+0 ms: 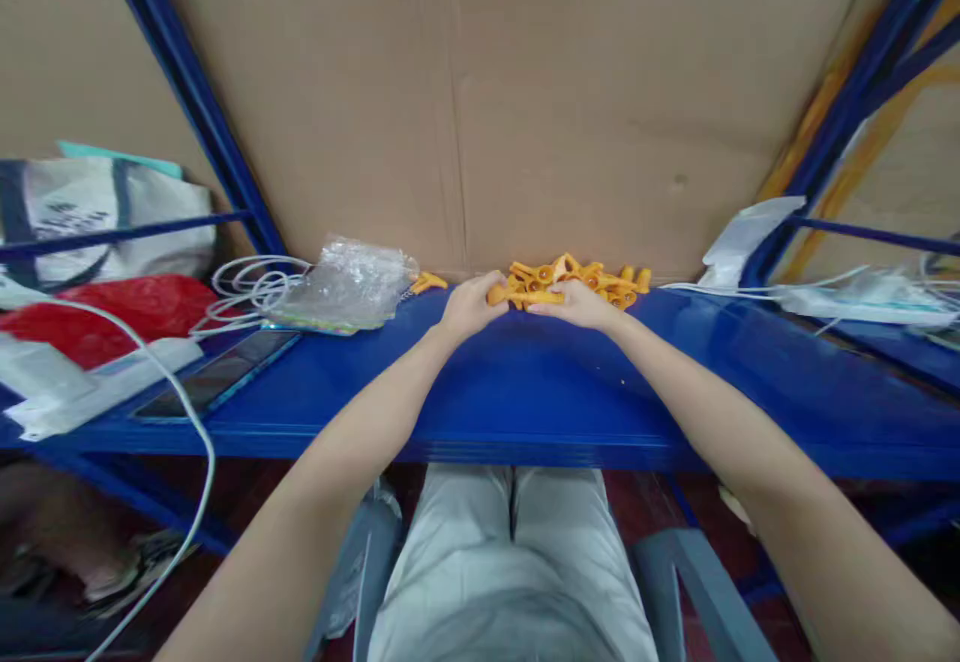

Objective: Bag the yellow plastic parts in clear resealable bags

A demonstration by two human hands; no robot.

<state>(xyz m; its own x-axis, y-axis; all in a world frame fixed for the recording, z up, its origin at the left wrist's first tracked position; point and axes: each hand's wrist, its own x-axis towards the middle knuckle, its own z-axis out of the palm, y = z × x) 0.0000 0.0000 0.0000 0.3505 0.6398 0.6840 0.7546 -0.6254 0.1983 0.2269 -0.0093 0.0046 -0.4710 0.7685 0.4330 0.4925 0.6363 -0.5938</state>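
While left hand (472,304) and right hand (583,304) are gripping an orange part (543,297) before the pile (624,288), two-handed handling is apparently proceeding, next calling for steady control.

Back: cardboard (322,112), upright behind the blue table (517,397).
Left end: pale tote bag (154,204), red bundle (154,304) in front of it, flat phone (232,372) with a white cord (211,457) looping past.
Behind the phone: coiled cable (259,292) beside a clear plastic bag (352,284).
Right end: white packet (748,237) beside a blue post (840,127).
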